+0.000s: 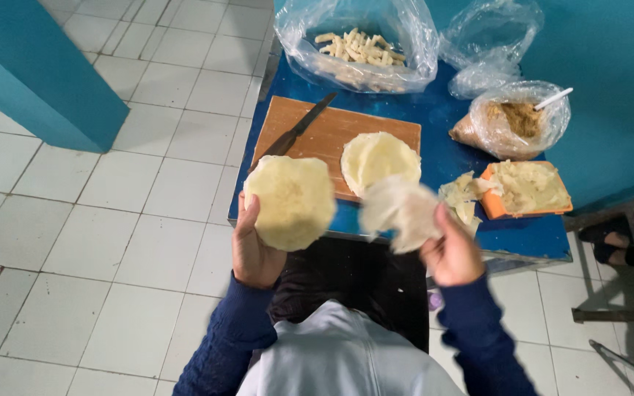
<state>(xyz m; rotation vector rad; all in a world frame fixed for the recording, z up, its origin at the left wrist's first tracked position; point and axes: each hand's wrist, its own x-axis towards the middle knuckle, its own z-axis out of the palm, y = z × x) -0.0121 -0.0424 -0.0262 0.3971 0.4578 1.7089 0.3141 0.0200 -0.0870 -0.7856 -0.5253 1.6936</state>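
My left hand (252, 248) holds up a pale round dough sheet (292, 201) at the table's near left corner. My right hand (450, 254) grips a thinner, translucent sheet (401, 213), blurred, over the table's front edge. Another round dough sheet (378, 159) lies on the wooden cutting board (316, 135), beside a dark knife (297, 133).
A blue table (442, 150) carries a clear bag of pale sticks (358, 48), an empty crumpled bag (487, 42), a bag of brown filling with a white spoon (514, 121) and an orange tray of dough scraps (526, 190). White tiled floor lies left; a metal frame stands right.
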